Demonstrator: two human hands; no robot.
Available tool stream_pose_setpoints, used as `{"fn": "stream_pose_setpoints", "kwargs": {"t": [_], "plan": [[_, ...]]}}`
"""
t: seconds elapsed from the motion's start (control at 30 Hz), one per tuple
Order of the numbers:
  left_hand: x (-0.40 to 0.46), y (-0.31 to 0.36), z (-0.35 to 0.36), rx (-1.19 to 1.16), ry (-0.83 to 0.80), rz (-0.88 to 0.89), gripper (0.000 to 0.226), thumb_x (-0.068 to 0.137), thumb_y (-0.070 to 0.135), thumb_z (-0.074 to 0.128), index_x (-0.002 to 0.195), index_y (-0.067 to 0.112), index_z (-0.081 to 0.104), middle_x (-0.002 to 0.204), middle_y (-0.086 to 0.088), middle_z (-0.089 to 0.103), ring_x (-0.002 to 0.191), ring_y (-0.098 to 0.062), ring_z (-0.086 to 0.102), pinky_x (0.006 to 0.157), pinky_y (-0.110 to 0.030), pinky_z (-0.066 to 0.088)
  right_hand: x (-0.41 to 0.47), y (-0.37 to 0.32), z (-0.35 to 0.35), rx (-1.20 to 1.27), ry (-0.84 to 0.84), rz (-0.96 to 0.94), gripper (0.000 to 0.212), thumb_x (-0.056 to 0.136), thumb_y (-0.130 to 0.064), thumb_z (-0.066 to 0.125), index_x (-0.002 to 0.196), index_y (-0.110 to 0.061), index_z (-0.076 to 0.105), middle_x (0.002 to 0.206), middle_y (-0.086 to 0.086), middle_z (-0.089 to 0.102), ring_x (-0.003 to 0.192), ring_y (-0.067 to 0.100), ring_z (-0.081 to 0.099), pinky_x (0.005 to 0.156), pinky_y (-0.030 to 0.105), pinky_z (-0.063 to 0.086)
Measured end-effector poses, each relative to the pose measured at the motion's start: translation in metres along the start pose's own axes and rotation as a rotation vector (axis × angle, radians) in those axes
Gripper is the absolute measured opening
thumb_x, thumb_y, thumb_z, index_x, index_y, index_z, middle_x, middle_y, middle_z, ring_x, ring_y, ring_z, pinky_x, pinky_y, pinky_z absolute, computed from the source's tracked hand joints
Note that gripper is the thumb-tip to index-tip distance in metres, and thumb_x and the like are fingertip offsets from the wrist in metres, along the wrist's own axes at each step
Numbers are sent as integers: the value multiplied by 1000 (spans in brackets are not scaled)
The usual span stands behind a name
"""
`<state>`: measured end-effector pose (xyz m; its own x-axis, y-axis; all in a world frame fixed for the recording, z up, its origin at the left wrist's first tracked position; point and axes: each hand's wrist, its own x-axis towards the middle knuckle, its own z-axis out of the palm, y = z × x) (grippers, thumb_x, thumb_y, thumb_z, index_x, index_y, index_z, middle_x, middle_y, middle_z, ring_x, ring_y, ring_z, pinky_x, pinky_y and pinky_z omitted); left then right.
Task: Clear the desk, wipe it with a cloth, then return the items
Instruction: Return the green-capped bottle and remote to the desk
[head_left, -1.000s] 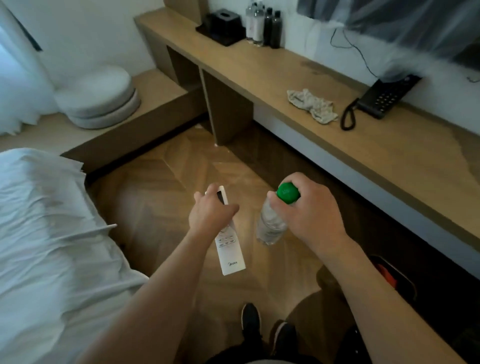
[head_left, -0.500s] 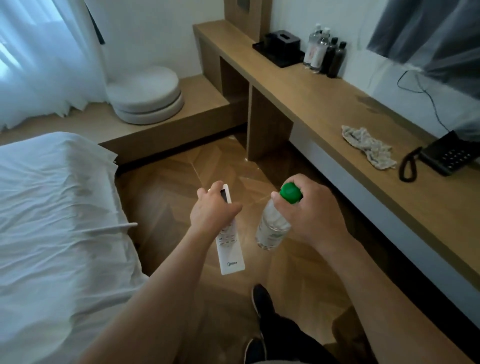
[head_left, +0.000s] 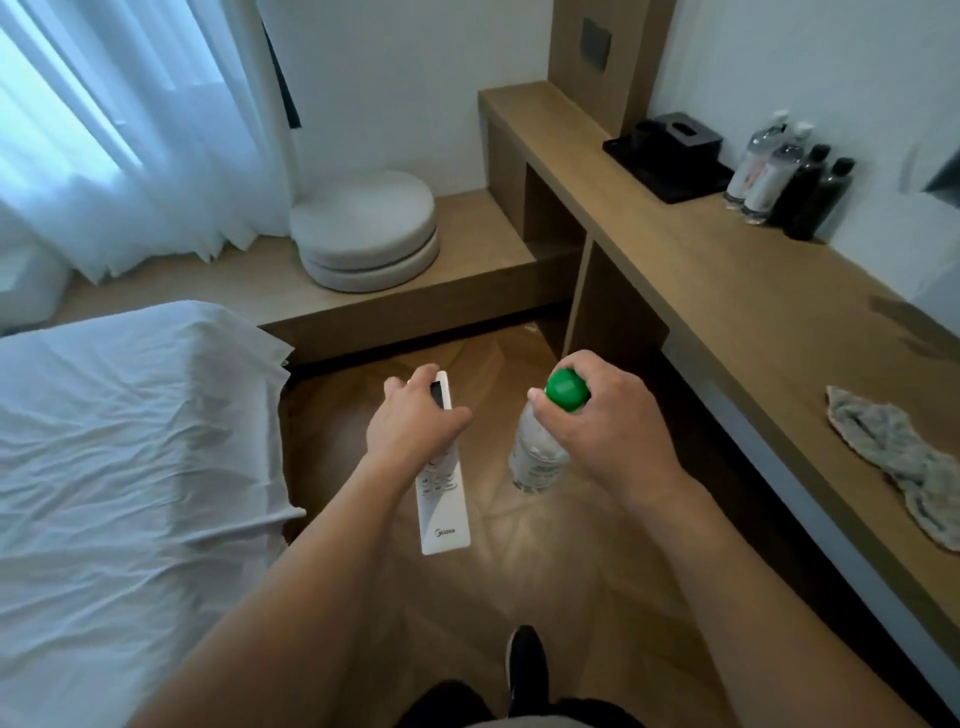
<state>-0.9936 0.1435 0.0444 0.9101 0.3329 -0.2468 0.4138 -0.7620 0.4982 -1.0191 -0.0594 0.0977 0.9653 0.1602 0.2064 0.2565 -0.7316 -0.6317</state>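
Note:
My left hand (head_left: 410, 427) grips a long white remote control (head_left: 443, 506) near its display end, over the wooden floor. My right hand (head_left: 605, 426) holds a clear water bottle with a green cap (head_left: 535, 457) by its neck, hanging upright beside the remote. A crumpled grey cloth (head_left: 898, 457) lies on the long wooden desk (head_left: 727, 291) at the right. Both hands are left of the desk's front edge, between desk and bed.
A black tray with a tissue box (head_left: 670, 156) and several bottles (head_left: 789, 182) stand at the desk's far end. A white bed (head_left: 130, 457) fills the left. Round cushions (head_left: 363, 228) sit on a low platform by the curtain. My shoe (head_left: 527, 670) is on the floor below.
The view has swung left: the telephone has left the frame and the cloth has slid to the right edge. Both hands keep their hold on the remote and the bottle.

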Motion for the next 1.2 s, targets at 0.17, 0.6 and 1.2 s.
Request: {"fn": "stream_pose_setpoints", "kwargs": {"t": [0.17, 0.6, 1.2], "plan": [[71, 6, -28, -30, 27, -34, 74, 84, 46, 66, 150, 38, 33, 125, -3, 42, 90, -23, 57, 66, -30, 45, 86, -5, 20, 21, -10, -31, 20, 89, -44, 66, 91, -28, 55, 78, -12, 56, 71, 6, 58, 65, 27, 55], [335, -10, -106, -21, -18, -100, 73, 86, 47, 64, 150, 36, 33, 130, -7, 42, 90, -22, 56, 62, -28, 39, 339, -28, 121, -3, -46, -132, 22, 88, -45, 66, 93, -25, 58, 77, -13, 57, 71, 6, 58, 65, 29, 54], [676, 39, -169, -19, -54, -7, 71, 87, 44, 64, 150, 35, 33, 116, 0, 36, 89, -22, 54, 73, -34, 48, 663, -29, 232, 22, -57, -22, 21, 88, -44, 67, 92, -24, 58, 77, -11, 58, 71, 8, 58, 65, 31, 55]]}}
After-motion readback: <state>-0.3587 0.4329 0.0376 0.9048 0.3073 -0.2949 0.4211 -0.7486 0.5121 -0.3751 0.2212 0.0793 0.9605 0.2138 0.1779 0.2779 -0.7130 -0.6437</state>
